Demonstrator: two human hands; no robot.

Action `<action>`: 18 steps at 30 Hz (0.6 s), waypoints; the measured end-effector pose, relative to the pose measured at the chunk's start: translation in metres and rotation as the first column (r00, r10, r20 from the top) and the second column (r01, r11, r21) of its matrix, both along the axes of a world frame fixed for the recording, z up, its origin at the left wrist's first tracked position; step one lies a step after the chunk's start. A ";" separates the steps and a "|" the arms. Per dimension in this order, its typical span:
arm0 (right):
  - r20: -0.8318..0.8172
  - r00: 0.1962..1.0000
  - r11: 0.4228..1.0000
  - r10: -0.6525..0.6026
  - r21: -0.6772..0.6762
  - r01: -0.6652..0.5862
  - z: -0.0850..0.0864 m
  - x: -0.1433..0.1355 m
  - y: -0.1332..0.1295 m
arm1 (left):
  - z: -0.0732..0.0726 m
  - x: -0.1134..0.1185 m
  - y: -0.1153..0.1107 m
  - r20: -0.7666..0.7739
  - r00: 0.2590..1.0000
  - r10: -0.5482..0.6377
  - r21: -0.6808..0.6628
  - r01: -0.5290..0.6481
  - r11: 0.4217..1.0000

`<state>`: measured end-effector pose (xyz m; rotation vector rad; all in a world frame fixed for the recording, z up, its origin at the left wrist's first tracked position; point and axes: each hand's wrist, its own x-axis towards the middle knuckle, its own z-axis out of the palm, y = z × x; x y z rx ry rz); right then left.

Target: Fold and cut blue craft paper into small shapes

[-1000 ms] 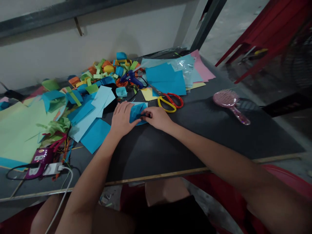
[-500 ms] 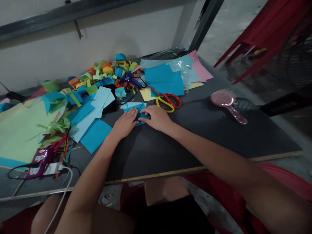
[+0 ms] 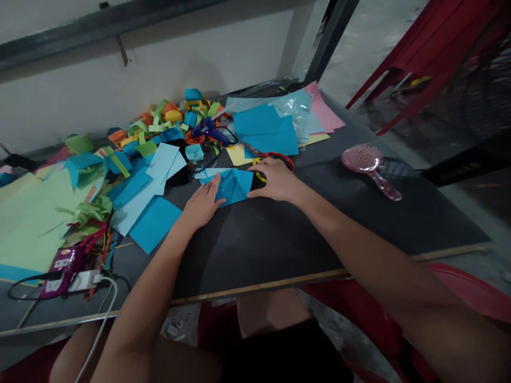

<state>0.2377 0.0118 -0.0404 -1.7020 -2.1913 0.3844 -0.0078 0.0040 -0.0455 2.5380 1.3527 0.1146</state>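
Observation:
A folded blue paper point(image 3: 233, 186) lies flat on the dark table point(image 3: 303, 234). My left hand point(image 3: 203, 204) presses its lower left edge with fingers spread. My right hand point(image 3: 276, 180) rests flat on the paper's right edge, over the handles of the red and yellow scissors point(image 3: 273, 157). Neither hand grips anything; both lie palm down on the sheet.
Blue sheets point(image 3: 154, 223) and green paper point(image 3: 27, 213) cover the left. A heap of folded coloured pieces point(image 3: 167, 119) and a blue glue gun point(image 3: 209, 129) sit at the back. A pink hairbrush point(image 3: 369, 162) lies right. A purple device with cables point(image 3: 64, 263) sits front left.
The blue paper now lies opened wider between my hands. My right hand slid right and back onto the scissors' handles; my left hand moved to the paper's lower left edge.

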 end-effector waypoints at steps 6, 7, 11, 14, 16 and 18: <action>-0.115 0.948 0.953 0.298 0.095 -0.289 0.009 -0.011 -0.007 | 0.004 0.000 -0.001 -0.005 1.000 -0.017 0.008 0.017 1.000; -0.119 0.927 0.934 0.356 0.079 -0.349 0.009 -0.013 -0.008 | 0.004 0.000 -0.001 -0.011 1.000 -0.018 0.014 0.018 1.000; -0.059 0.856 0.858 0.514 0.030 -0.513 0.004 -0.015 -0.008 | 0.003 -0.001 0.000 -0.028 0.995 -0.095 0.092 0.097 0.991; -0.040 0.850 0.851 0.525 0.016 -0.525 0.002 -0.012 -0.005 | 0.003 -0.001 0.001 -0.080 0.975 -0.205 0.107 0.213 0.971; -0.046 0.855 0.855 0.517 -0.004 -0.518 0.002 -0.009 -0.002 | 0.003 0.000 0.001 -0.106 0.967 -0.233 0.076 0.242 0.967; -0.043 0.862 0.861 0.506 -0.031 -0.507 0.004 -0.008 -0.002 | 0.002 0.000 0.001 -0.109 0.965 -0.237 0.063 0.245 0.968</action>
